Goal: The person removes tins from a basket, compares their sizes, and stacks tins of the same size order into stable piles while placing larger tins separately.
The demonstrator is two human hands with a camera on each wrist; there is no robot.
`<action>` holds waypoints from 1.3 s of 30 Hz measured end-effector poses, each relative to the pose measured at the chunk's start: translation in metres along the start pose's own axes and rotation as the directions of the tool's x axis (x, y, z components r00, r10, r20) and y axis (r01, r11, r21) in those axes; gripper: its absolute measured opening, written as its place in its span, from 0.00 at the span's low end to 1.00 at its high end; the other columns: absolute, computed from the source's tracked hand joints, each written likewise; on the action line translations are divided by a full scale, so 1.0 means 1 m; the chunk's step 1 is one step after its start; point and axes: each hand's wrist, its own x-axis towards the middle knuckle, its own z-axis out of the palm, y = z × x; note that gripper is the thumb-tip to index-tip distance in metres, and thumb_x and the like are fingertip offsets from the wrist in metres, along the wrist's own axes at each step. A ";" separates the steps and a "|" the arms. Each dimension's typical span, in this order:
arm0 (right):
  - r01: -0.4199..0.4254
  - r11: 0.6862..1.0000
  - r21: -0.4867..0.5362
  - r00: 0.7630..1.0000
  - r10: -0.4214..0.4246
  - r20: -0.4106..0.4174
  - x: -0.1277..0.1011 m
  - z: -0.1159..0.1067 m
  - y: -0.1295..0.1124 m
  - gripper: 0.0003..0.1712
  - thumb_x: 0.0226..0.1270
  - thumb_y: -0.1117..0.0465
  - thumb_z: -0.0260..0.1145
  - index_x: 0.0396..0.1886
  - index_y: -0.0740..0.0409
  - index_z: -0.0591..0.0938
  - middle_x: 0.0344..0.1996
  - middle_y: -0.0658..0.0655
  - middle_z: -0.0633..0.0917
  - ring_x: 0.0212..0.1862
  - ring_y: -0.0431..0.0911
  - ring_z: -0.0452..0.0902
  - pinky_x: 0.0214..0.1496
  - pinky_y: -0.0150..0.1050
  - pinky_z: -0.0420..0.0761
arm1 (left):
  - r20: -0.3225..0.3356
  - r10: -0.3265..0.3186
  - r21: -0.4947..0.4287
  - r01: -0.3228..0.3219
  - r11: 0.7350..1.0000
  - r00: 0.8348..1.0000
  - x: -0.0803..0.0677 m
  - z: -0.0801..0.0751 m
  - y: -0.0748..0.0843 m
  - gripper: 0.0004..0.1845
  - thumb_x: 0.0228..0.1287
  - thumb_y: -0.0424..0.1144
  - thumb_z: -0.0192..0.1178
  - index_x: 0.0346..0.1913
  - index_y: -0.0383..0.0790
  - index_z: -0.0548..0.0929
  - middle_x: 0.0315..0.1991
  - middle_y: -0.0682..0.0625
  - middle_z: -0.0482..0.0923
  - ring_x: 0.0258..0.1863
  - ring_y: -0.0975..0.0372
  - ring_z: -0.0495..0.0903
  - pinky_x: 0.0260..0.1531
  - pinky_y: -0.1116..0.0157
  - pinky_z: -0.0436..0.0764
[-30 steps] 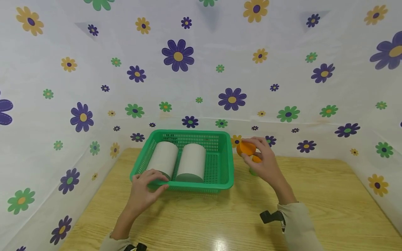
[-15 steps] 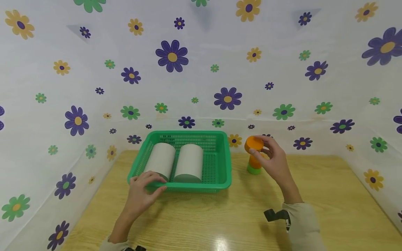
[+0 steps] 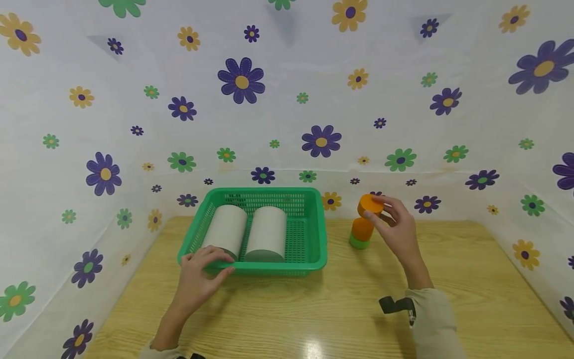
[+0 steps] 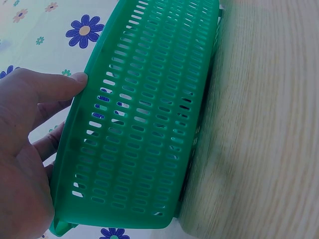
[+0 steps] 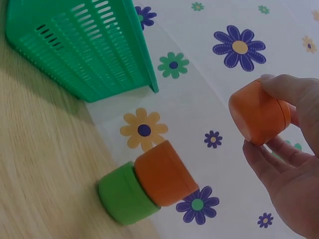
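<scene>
My left hand grips the front rim of a green plastic basket near its left corner. In the left wrist view the thumb lies on the rim's outer side and the fingers reach over behind it. Two white cylinders, one left and one right, lie side by side in the basket. My right hand holds a small round orange jar between thumb and fingers, raised in the air. Just below and left of it, a second orange jar stands on a green jar, right of the basket.
Everything stands on a wooden table. Directly behind it hangs a white flower-patterned sheet, which also closes off the left and right sides. The basket's right wall is a short way left of the stacked jars.
My right hand has moved the orange jar rightward, from the left side of the stack to above its right, uncovering the stack. The left hand stays at the basket's rim. The head view has shifted slightly.
</scene>
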 end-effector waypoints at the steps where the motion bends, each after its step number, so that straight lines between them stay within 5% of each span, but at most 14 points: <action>1: -0.014 1.000 -0.005 1.000 0.014 -0.003 -0.001 -0.001 0.001 0.25 0.69 0.68 0.71 0.64 0.65 0.78 0.61 0.60 0.79 0.61 0.47 0.78 0.57 0.28 0.76 | -0.001 0.001 -0.001 -0.001 1.000 1.000 0.000 0.000 0.000 0.15 0.51 0.33 0.79 0.37 0.55 0.88 0.40 0.59 0.84 0.44 0.58 0.80 0.43 0.51 0.53; 9: -0.096 0.995 -0.035 0.995 0.097 0.014 -0.004 -0.001 -0.003 0.23 0.71 0.68 0.69 0.62 0.72 0.76 0.61 0.68 0.79 0.63 0.64 0.76 0.60 0.35 0.77 | 0.018 -0.015 0.002 0.015 1.000 1.000 -0.001 0.000 0.000 0.15 0.51 0.32 0.79 0.38 0.54 0.88 0.41 0.60 0.84 0.46 0.59 0.79 0.43 0.51 0.53; 21: -0.117 0.992 -0.037 0.993 0.118 0.030 -0.008 0.001 0.034 0.24 0.72 0.60 0.71 0.63 0.64 0.79 0.62 0.61 0.79 0.64 0.57 0.76 0.61 0.31 0.75 | 0.009 -0.002 -0.010 0.002 1.000 1.000 0.000 0.000 0.000 0.15 0.51 0.32 0.79 0.38 0.54 0.88 0.40 0.60 0.84 0.45 0.60 0.80 0.43 0.51 0.53; 27: -0.123 0.990 -0.067 0.991 0.126 0.042 -0.009 0.001 0.038 0.25 0.72 0.60 0.71 0.63 0.64 0.78 0.62 0.62 0.79 0.64 0.57 0.76 0.65 0.38 0.74 | 0.002 0.003 -0.010 -0.003 1.000 1.000 0.002 0.001 0.001 0.15 0.50 0.32 0.79 0.38 0.53 0.88 0.40 0.61 0.84 0.44 0.60 0.80 0.43 0.51 0.53; 33: -0.142 0.986 -0.084 0.989 0.146 0.038 -0.010 -0.001 0.034 0.24 0.72 0.64 0.70 0.64 0.67 0.77 0.62 0.66 0.77 0.65 0.60 0.75 0.66 0.50 0.73 | 0.016 -0.001 -0.014 0.001 1.000 1.000 0.004 0.004 0.001 0.14 0.51 0.32 0.79 0.38 0.51 0.88 0.40 0.61 0.84 0.45 0.60 0.80 0.43 0.51 0.53; 39: -0.162 0.983 -0.089 0.982 0.169 0.083 -0.012 0.002 0.005 0.25 0.71 0.68 0.69 0.63 0.74 0.75 0.62 0.73 0.75 0.65 0.68 0.73 0.66 0.58 0.71 | 0.001 -0.005 -0.001 0.005 1.000 1.000 0.001 0.002 0.002 0.15 0.49 0.31 0.80 0.37 0.50 0.88 0.40 0.61 0.84 0.45 0.61 0.79 0.44 0.50 0.53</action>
